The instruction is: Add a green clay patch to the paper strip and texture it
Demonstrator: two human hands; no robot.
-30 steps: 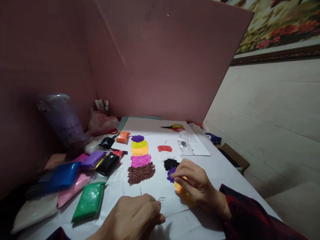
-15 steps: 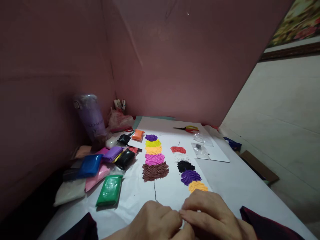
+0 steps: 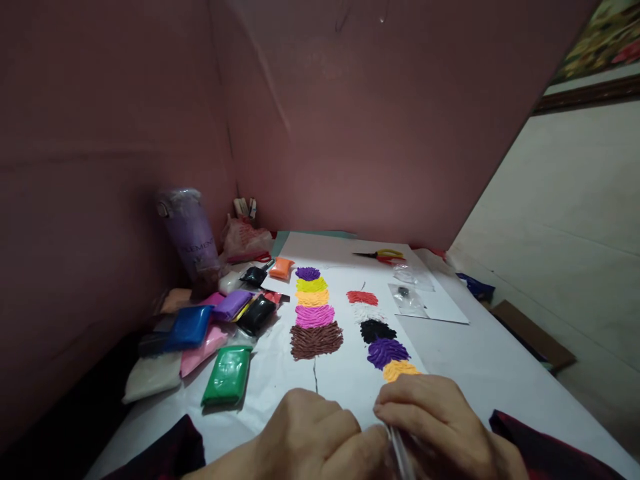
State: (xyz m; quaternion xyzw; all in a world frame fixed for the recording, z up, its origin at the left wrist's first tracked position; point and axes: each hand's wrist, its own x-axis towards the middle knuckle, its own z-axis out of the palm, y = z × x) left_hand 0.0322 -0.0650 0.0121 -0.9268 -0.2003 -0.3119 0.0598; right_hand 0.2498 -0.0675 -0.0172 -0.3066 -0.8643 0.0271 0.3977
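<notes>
My left hand (image 3: 320, 437) is closed at the bottom middle, its thumb and fingers pinching the edge of a clear plastic packet (image 3: 400, 453). Right beside it, my right hand (image 3: 435, 417) is curled over the same packet. Most of the packet, and whatever it may contain, is hidden by the fingers and the frame's edge. Just beyond the hands lies a white sheet (image 3: 345, 373) bearing two columns of ridged clay bands. The left column ends in a brown band (image 3: 317, 341). In the right column, an orange band (image 3: 400, 370) is partly covered by my right hand.
Packets of coloured clay are piled at the left, a green one (image 3: 227, 375) nearest. Behind them stands a purple tumbler (image 3: 190, 230). Yellow-handled scissors (image 3: 387, 255) lie on white board at the back. A clear bag with a dark lump (image 3: 407, 300) rests nearby.
My hands have moved slightly apart, and the clear packet now shows between them. The whole view has shifted a little, so the table things appear farther right.
</notes>
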